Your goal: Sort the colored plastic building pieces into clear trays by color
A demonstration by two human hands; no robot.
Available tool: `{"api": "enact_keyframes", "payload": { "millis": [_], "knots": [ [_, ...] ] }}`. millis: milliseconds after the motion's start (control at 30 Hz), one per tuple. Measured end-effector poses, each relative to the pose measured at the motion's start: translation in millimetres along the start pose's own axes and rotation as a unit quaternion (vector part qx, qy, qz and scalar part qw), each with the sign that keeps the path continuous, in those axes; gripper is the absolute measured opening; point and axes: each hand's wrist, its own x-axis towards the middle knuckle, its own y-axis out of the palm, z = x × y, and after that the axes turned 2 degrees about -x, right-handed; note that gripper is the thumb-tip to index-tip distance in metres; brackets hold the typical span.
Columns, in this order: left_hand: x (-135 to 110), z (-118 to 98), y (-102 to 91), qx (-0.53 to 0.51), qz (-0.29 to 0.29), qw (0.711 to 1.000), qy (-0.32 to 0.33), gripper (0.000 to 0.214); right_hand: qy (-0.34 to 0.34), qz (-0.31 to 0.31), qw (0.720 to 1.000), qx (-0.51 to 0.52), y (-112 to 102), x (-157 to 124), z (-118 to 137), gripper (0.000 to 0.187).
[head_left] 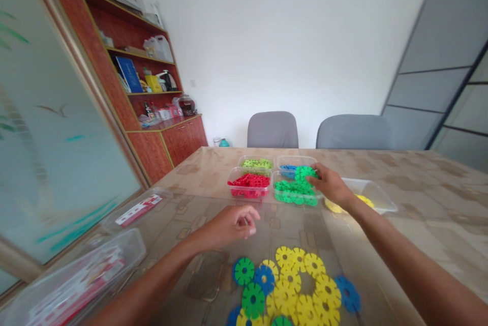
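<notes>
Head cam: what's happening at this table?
A person works bare-handed with plastic snowflake discs. The right hand pinches a green disc over the tray of green discs. The left hand hangs curled above the table; whether it holds anything is unclear. Alongside sit a tray of red discs, a tray of lime discs and a tray of blue discs. A joined cluster of yellow, blue and green discs lies nearest the camera.

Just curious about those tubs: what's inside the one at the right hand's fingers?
Green toothed discs fill that tub; the right hand holds another green disc above. Lower layers and the bottom are covered.
</notes>
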Motion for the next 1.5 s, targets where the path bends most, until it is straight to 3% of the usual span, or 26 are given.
{"api": "enact_keyframes", "payload": {
  "millis": [133,233,300,433,533,600,700,867,1067,1167,1300,1500],
  "knots": [
    [-13.3,-5.0,-12.7,0.082,0.095,0.992,-0.023,0.033,0.006,-0.032,0.994,-0.104,-5.5,8.4,-1.5,0.017],
    [-18.8,-8.8,-11.4,0.173,0.143,0.974,-0.04,0.044,-0.003,-0.047,0.989,-0.14,-11.4,-4.9,5.1,0.015],
    [-19.4,-10.6,-6.9,0.226,0.153,0.962,-0.019,0.045,-0.021,-0.027,0.989,-0.142,-14.4,-22.6,10.5,0.021],
    [-17.9,-9.6,1.9,0.27,0.148,0.951,0.022,0.041,-0.068,0.108,0.986,-0.107,-12.9,-73.4,23.5,0.023],
    [-16.6,-7.2,4.8,0.256,0.153,0.954,0.039,0.036,-0.085,0.247,0.963,-0.062,-5.8,-112.5,36.8,0.024],
    [-15.5,-6.6,5.1,0.247,0.149,0.957,0.042,0.034,-0.078,0.294,0.951,-0.06,1.3,-130.4,44.2,0.023],
    [-13.6,-7.9,2.8,0.239,0.134,0.961,0.043,0.02,-0.095,0.29,0.947,-0.102,14.9,-138.0,44.5,0.026],
    [-16.4,-19.4,-5.0,0.218,0.138,0.965,0.052,0.005,-0.109,0.26,0.939,-0.198,28.3,-122.8,28.7,0.018],
    [-27.1,-34.5,10.5,0.181,0.259,0.948,0.04,0.023,-0.148,0.262,0.943,-0.141,30.2,-139.0,57.4,0.008],
    [-29.3,-34.0,22.1,0.217,0.242,0.945,0.027,0.032,-0.167,0.262,0.944,-0.113,45.5,-159.6,74.4,0.021],
    [-28.6,-29.7,27.3,0.265,0.209,0.94,0.046,0.024,-0.157,0.279,0.94,-0.119,67.9,-174.2,82.4,0.046],
    [-27.6,-27.9,27.3,0.28,0.207,0.933,0.089,0.029,-0.121,0.318,0.935,-0.095,70.9,-165.4,78.4,0.029]
  ]
}}
